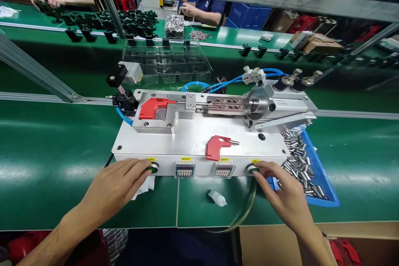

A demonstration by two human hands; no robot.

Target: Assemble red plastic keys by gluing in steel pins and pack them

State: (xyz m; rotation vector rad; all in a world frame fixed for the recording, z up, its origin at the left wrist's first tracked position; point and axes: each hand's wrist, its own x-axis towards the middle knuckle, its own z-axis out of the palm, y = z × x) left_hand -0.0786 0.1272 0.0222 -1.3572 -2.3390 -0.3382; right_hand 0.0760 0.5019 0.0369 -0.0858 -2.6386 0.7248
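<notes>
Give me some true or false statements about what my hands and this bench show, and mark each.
The left hand touches the left green button. True.
The right hand holds the small white bottle. False: the bottle lies free on the belt; that hand's fingers are at the right green button.
A red part sits in the fixture. True.
The blue tray of metal pins is left of the fixture. False: it is right of it.
</notes>
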